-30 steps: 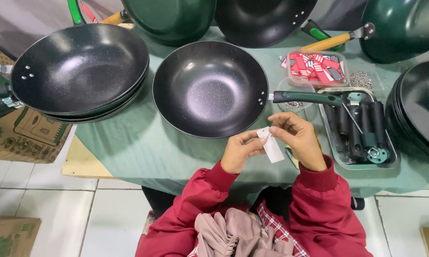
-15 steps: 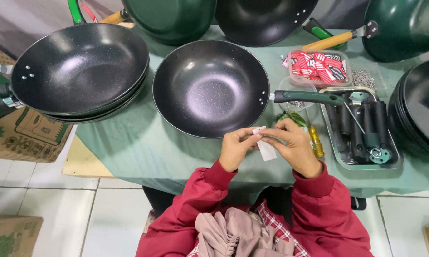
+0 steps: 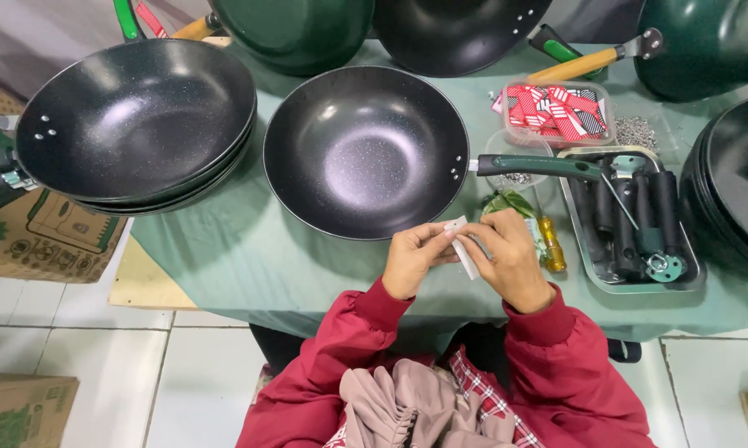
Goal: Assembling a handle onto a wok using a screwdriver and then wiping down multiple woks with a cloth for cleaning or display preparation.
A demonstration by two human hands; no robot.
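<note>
Hands at the bench [image 3: 250,249] edge: left hand [image 3: 413,259] and right hand [image 3: 507,259] both pinch a small white tag [image 3: 462,246], fingers closed on it, just below the black wok [image 3: 366,149].

The small white paper tag [image 3: 461,246] is a narrow, flat strip, plain white on the side that shows. It sits tilted, its upper end pointing toward the rim of the black pan [image 3: 366,149] and its lower end slanting down to the right. It is held up off the green cloth, pinched between the 2 hands: the left hand [image 3: 413,259] grips its upper left part with fingertips, and the right hand [image 3: 511,261] closes over its right edge. The upper end looks slightly folded or doubled. The tag lies just in front of the pan's near rim, close to where the green handle [image 3: 540,165] joins it.
</note>
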